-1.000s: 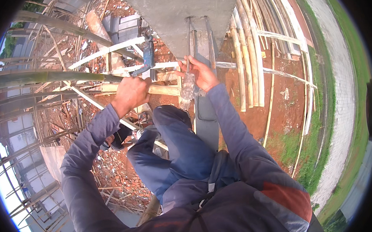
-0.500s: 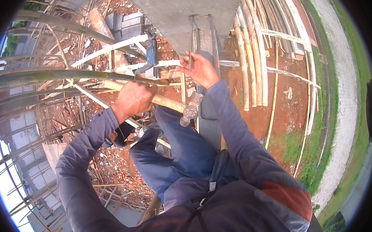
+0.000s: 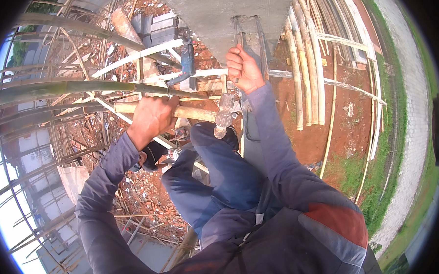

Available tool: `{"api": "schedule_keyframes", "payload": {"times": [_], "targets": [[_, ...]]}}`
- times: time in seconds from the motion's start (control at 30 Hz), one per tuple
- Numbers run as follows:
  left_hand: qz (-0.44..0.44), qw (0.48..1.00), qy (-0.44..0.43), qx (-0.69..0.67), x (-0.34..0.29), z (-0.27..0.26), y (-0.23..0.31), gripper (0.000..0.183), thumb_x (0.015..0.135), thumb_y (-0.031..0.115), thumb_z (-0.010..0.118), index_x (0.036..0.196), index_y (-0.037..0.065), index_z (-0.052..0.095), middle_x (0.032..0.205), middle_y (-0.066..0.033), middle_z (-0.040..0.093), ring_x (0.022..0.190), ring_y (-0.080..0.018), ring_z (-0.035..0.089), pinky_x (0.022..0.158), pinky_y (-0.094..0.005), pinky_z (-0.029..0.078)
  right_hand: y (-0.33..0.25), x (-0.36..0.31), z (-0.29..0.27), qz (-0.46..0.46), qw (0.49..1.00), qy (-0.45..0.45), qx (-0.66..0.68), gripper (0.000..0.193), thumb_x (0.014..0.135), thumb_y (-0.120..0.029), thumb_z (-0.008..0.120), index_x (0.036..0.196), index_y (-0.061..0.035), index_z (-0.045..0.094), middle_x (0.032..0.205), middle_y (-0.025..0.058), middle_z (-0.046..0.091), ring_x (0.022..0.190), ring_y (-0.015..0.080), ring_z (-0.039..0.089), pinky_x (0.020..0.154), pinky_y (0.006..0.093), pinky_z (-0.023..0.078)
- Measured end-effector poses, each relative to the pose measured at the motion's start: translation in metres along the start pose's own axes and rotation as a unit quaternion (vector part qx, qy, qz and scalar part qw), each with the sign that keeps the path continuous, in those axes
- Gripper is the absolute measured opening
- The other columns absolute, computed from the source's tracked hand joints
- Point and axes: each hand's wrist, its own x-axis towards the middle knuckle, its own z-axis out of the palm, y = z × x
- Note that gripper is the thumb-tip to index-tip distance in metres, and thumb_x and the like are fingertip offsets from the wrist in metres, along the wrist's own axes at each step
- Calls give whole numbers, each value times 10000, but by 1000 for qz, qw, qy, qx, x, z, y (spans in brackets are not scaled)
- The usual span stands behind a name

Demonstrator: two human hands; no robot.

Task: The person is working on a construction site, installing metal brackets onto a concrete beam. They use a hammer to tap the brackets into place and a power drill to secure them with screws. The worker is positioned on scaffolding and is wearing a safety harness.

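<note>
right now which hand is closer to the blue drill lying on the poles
Left. The left hand grips the hammer handle just below the blue drill; the right hand is off to the drill's right, gripping a metal bar on the concrete.

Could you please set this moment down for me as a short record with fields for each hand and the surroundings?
Viewpoint: head camera looking steeply down from a height
Left hand: closed around the wooden handle of a hammer
Hammer head: metal, below the right hand
Right hand: gripping a thin metal rod against a grey concrete slab
Clothing: blue-grey long sleeves, blue trousers
Nearby: bamboo scaffold poles, a blue power drill resting on a pole
Far below: red soil, rubble, stacked poles, grass strip
</note>
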Motion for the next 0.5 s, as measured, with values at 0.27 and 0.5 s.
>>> {"api": "schedule_keyframes", "payload": {"times": [0.27, 0.5], "targets": [[10, 1000, 16, 1, 1, 17, -7, 258, 749, 250, 694, 926, 87, 601, 719, -101, 642, 630, -296, 662, 560, -424, 516, 7, -34, 29, -66, 988, -50, -132, 1088, 878, -762, 475, 1549, 30, 149, 1042, 65, 510, 966, 210, 550, 1021, 531, 418], [1, 1000, -1, 5, 13, 18, 1, 268, 733, 254, 713, 902, 78, 602, 728, -103, 646, 663, -301, 671, 578, -431, 521, -23, -29, 40, 50, 973, 49, -220, 1196, 773, -884, 458, 1514, 34, 259, 1021, 49, 497, 922, 189, 504, 854, 437, 413]]}}
